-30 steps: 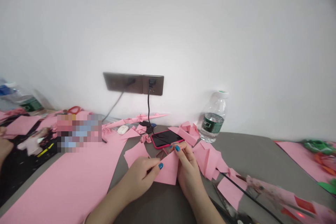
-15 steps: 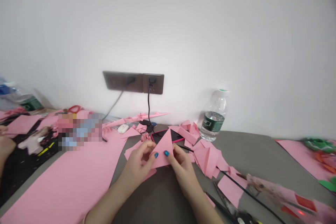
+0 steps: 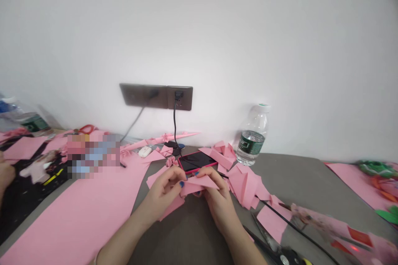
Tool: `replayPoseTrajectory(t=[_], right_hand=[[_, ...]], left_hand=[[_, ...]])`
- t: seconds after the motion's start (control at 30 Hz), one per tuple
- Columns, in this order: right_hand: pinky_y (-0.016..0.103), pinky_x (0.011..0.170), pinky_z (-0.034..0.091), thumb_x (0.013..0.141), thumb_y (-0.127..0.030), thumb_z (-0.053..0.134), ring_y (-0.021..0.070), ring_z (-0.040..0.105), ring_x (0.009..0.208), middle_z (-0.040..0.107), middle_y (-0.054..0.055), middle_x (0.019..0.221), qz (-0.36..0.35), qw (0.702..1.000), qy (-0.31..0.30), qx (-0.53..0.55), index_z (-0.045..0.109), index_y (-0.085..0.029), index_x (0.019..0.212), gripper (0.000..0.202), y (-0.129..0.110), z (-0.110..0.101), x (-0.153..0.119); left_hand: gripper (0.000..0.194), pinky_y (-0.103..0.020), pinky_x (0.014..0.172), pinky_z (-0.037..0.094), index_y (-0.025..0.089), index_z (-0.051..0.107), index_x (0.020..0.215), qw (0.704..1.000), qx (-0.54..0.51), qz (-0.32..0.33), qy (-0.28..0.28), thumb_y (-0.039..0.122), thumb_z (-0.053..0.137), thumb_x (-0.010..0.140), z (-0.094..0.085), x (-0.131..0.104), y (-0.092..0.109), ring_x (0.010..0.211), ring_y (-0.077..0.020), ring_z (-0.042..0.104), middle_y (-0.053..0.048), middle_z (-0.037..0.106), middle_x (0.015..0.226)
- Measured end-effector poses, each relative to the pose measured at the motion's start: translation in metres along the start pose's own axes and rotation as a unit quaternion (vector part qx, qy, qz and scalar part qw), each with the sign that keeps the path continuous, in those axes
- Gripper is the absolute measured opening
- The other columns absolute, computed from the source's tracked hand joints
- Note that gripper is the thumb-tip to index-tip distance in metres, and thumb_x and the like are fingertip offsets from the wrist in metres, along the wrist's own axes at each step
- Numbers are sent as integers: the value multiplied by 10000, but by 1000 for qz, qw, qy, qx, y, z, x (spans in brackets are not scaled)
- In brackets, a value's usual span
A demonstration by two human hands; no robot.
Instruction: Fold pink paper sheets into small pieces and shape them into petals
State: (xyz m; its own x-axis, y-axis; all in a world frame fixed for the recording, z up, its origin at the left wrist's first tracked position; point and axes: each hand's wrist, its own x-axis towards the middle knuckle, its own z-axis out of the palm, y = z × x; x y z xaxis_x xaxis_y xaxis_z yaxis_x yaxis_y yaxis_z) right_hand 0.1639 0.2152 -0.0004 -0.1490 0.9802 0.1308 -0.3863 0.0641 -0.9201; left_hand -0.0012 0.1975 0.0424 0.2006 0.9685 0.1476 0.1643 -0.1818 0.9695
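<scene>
A small folded piece of pink paper point(image 3: 196, 184) is held between my two hands above the grey table. My left hand point(image 3: 168, 188) pinches its left end, the blue-nailed thumb on the near side. My right hand point(image 3: 216, 190) grips the right end, its index finger bent over the top and its thumb mostly hidden beneath. Just beyond my fingers lies a phone in a red-pink case point(image 3: 199, 160). Loose pink paper pieces point(image 3: 245, 184) are heaped right of my right hand, and more lie under my left hand.
A water bottle point(image 3: 252, 136) stands by the wall. Scissors point(image 3: 273, 248) and a pink glue gun point(image 3: 342, 227) lie at the lower right, near a black cable point(image 3: 289, 223). A large pink sheet point(image 3: 93, 211) covers the left. Another person's hand point(image 3: 6, 174) shows at the far left.
The paper, a triangle pointing up before, has tipped over and now looks flatter. My right thumb has gone underneath and the index finger has come over the top. More of the phone shows.
</scene>
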Motion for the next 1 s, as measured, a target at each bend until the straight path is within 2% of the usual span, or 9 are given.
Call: replayPoseTrajectory(t=[0.1, 0.23, 0.3, 0.37, 0.47, 0.67, 0.87, 1.0], right_hand=[[260, 596, 399, 802, -330, 619, 161, 510, 674, 565, 17, 819, -22, 1000, -2, 5, 654, -225, 779, 113, -2, -2, 0], [298, 725, 405, 864, -326, 502, 213, 552, 830, 592, 44, 838, -54, 998, 17, -34, 646, -214, 719, 233, -5, -3, -1], [311, 777, 407, 888, -356, 485, 222, 559, 858, 612, 46, 832, -68, 995, 31, -63, 648, -216, 719, 273, -6, -1, 0], [316, 791, 422, 876, -394, 544, 224, 570, 867, 635, 45, 857, -68, 993, 45, -90, 669, -225, 809, 221, -5, 0, 1], [309, 755, 453, 802, -410, 674, 217, 587, 841, 652, 42, 889, -41, 993, 52, -98, 667, -232, 980, 252, -4, 2, 4], [273, 641, 431, 745, -454, 727, 170, 541, 675, 608, 13, 699, -6, 995, 34, -92, 633, -183, 711, 290, -5, 4, 6], [239, 560, 410, 763, -454, 714, 143, 502, 619, 578, 0, 684, -16, 997, 36, -66, 618, -186, 730, 286, 1, 3, 5], [228, 570, 400, 806, -414, 689, 128, 489, 620, 566, -7, 678, -25, 998, 11, -64, 609, -188, 721, 254, 1, 2, 4]], left_hand=[[91, -264, 656, 474, 180, 583, 814, 999, -43, 6, -18, 242, 517, 813, -1, 0, 0, 671, -144, 559, -4, 561, 747], [113, -257, 655, 491, 172, 628, 789, 1000, 6, 0, 16, 261, 563, 810, -1, 1, -2, 714, -156, 590, -27, 622, 771], [112, -264, 675, 506, 180, 630, 858, 999, 25, -18, 31, 272, 580, 821, -2, 1, -5, 735, -165, 623, -31, 667, 784], [166, -278, 707, 520, 191, 626, 962, 998, 28, -36, 43, 287, 592, 832, -4, 1, -9, 758, -176, 657, -34, 709, 807], [166, -284, 747, 526, 188, 662, 952, 996, 41, -48, 58, 283, 605, 828, -7, 1, -14, 826, -195, 685, -53, 741, 877], [129, -248, 706, 519, 170, 682, 829, 997, 48, -31, 50, 217, 561, 820, -9, 1, -13, 790, -178, 682, -45, 732, 832], [109, -234, 682, 515, 173, 659, 799, 996, 61, -42, 42, 216, 563, 825, -8, 1, -11, 755, -166, 671, -33, 712, 791], [113, -246, 709, 527, 183, 676, 861, 997, 43, -44, 50, 276, 642, 805, -5, 1, -12, 803, -182, 679, -43, 724, 868]])
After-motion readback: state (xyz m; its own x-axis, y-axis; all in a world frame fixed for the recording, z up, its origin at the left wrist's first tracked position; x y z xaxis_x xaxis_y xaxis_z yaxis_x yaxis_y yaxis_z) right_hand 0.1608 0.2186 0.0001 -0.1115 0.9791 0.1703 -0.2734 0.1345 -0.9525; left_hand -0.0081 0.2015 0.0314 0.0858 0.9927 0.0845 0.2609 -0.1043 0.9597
